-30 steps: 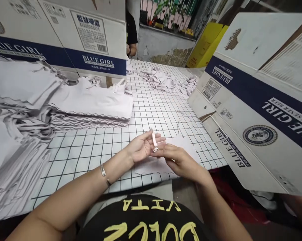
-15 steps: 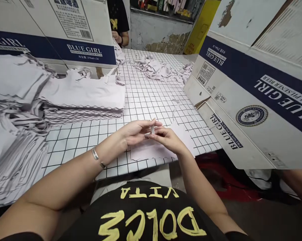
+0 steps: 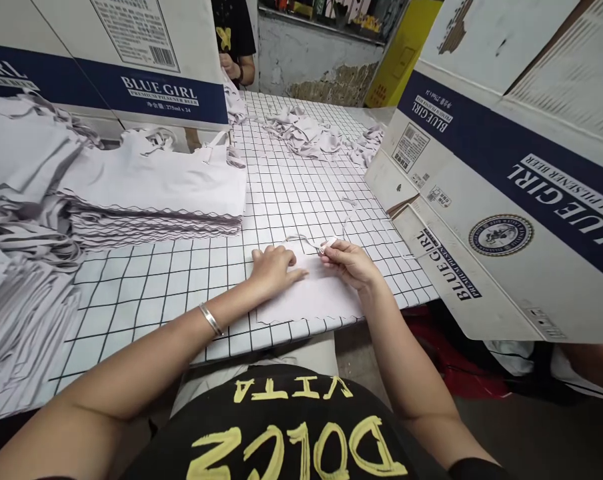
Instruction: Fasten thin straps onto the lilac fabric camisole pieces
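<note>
A pale pink camisole [image 3: 311, 297] lies flat on the white gridded tabletop [image 3: 166, 293], its wavy hem toward me. My left hand [image 3: 275, 272] rests palm down at its upper left, fingers slightly bent and thumb out across the cloth. At the upper right corner, my right hand [image 3: 350, 262] pinches a thin shoulder strap [image 3: 323, 248] between thumb and fingers. Another strap loop [image 3: 301, 238] curves on the grid beyond the cloth. The piece of strap inside my right fingers is mostly hidden.
Stacked pale camisoles [image 3: 156, 180] fill the left side before a carton [image 3: 161, 93]. A large carton [image 3: 481, 173] leans along the right edge. Loose garments [image 3: 304, 133] lie in a heap farther back. Across the table stands a person [image 3: 239, 40] in black.
My hands were together over the camisole with a strap between them. They have parted: the left now lies on the cloth, and the right has moved slightly right with the strap.
</note>
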Available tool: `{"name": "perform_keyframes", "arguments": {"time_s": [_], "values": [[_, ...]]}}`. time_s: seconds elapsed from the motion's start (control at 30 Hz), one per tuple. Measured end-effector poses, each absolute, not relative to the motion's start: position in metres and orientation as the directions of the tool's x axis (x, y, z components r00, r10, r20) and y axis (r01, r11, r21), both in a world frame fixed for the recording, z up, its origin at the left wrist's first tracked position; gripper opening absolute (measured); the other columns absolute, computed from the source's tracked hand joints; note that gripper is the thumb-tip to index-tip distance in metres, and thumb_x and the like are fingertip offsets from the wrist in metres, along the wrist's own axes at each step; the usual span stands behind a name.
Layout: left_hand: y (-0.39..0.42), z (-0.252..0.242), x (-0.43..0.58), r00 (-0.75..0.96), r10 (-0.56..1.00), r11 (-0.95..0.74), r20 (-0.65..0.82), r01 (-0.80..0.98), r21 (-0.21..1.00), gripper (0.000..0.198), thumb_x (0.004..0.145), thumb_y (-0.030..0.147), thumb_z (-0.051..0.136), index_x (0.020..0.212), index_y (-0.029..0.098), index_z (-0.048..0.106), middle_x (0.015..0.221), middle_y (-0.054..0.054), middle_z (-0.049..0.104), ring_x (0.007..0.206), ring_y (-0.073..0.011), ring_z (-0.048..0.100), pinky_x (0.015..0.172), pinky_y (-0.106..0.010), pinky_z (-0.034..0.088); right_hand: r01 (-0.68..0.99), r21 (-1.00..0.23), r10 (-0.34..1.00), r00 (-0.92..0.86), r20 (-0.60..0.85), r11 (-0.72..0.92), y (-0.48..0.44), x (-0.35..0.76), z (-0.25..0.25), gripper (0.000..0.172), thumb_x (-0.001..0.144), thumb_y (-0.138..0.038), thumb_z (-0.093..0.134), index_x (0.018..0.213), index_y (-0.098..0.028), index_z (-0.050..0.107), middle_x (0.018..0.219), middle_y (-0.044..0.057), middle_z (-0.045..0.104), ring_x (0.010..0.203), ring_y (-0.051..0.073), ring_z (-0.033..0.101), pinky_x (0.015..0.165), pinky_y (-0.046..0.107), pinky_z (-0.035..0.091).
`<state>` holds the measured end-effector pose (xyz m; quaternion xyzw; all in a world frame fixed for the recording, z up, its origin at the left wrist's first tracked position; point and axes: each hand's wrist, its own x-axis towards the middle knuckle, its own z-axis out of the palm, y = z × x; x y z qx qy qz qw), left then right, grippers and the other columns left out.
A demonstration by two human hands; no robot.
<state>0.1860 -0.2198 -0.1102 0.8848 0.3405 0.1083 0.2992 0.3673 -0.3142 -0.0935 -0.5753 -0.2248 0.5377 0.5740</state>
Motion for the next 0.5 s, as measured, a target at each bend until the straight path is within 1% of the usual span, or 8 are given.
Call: {"name": "perform_keyframes", "arguments": {"time_s": [0.03, 0.1, 0.17, 0.23, 0.33, 0.43, 0.5], "values": [[-0.225, -0.115, 0.185, 0.751, 0.660, -0.620, -0.005, 0.548, 0.561, 0.030, 0.079, 0.048, 0.065, 0.087, 0.018, 0.063, 0.100, -0.009, 0.063, 0.102, -0.0293, 0.049, 0.089, -0.046, 0.028, -0.375, -0.894, 0.873, 0.314, -0.373, -0.247, -0.313, 0.369, -0.095, 0.031, 0.057, -0.029, 0.086, 0.077, -0.016, 0.066, 0.073, 0.001, 0.065, 0.068, 0.009, 0.062, 0.065, 0.021, 0.052], [-0.231, -0.120, 0.186, 0.753, 0.658, -0.625, -0.024, 0.564, 0.539, 0.027, 0.081, 0.044, 0.064, 0.091, 0.019, 0.061, 0.104, -0.008, 0.061, 0.105, -0.0290, 0.047, 0.089, -0.046, 0.026, -0.386, -0.886, 0.867, 0.313, -0.388, -0.258, -0.312, 0.371, -0.099, 0.030, 0.058, -0.029, 0.085, 0.076, -0.017, 0.064, 0.078, 0.001, 0.066, 0.070, 0.010, 0.062, 0.064, 0.020, 0.051], [-0.232, -0.120, 0.187, 0.753, 0.655, -0.606, -0.056, 0.568, 0.556, 0.020, 0.082, 0.038, 0.064, 0.087, 0.020, 0.060, 0.103, -0.007, 0.060, 0.105, -0.0279, 0.046, 0.088, -0.044, 0.025, -0.367, -0.896, 0.864, 0.331, -0.379, -0.252, -0.311, 0.371, -0.101, 0.031, 0.059, -0.031, 0.084, 0.076, -0.017, 0.062, 0.082, 0.002, 0.066, 0.072, 0.010, 0.061, 0.059, 0.019, 0.048], [-0.229, -0.118, 0.189, 0.758, 0.648, -0.580, -0.080, 0.558, 0.593, 0.014, 0.082, 0.032, 0.064, 0.082, 0.020, 0.059, 0.097, -0.005, 0.062, 0.102, -0.0266, 0.048, 0.087, -0.043, 0.024, -0.312, -0.920, 0.871, 0.352, -0.343, -0.237, -0.310, 0.369, -0.102, 0.032, 0.059, -0.031, 0.084, 0.077, -0.018, 0.060, 0.081, 0.001, 0.065, 0.069, 0.010, 0.059, 0.057, 0.020, 0.045], [-0.227, -0.117, 0.189, 0.756, 0.646, -0.535, -0.106, 0.547, 0.644, 0.008, 0.080, 0.028, 0.064, 0.083, 0.021, 0.063, 0.088, -0.003, 0.067, 0.101, -0.0264, 0.049, 0.087, -0.044, 0.022, -0.157, -0.976, 0.914, 0.353, -0.198, -0.151, -0.309, 0.364, -0.105, 0.032, 0.061, -0.030, 0.082, 0.080, -0.019, 0.059, 0.078, -0.001, 0.062, 0.068, 0.010, 0.057, 0.064, 0.023, 0.046], [-0.227, -0.119, 0.187, 0.745, 0.658, -0.517, -0.109, 0.553, 0.653, 0.014, 0.081, 0.034, 0.064, 0.083, 0.022, 0.069, 0.091, -0.004, 0.069, 0.103, -0.0280, 0.048, 0.088, -0.045, 0.021, 0.070, -0.996, 0.954, 0.296, -0.038, -0.061, -0.309, 0.357, -0.109, 0.026, 0.067, -0.028, 0.077, 0.080, -0.020, 0.057, 0.080, -0.001, 0.061, 0.076, 0.013, 0.058, 0.075, 0.028, 0.047], [-0.228, -0.119, 0.186, 0.741, 0.663, -0.519, -0.102, 0.554, 0.651, 0.020, 0.082, 0.040, 0.063, 0.081, 0.021, 0.070, 0.092, -0.005, 0.068, 0.102, -0.0281, 0.048, 0.087, -0.045, 0.022, 0.227, -0.971, 0.967, 0.253, -0.011, -0.070, -0.309, 0.354, -0.112, 0.020, 0.071, -0.027, 0.072, 0.081, -0.020, 0.057, 0.079, 0.000, 0.061, 0.078, 0.014, 0.058, 0.077, 0.029, 0.047]]}}
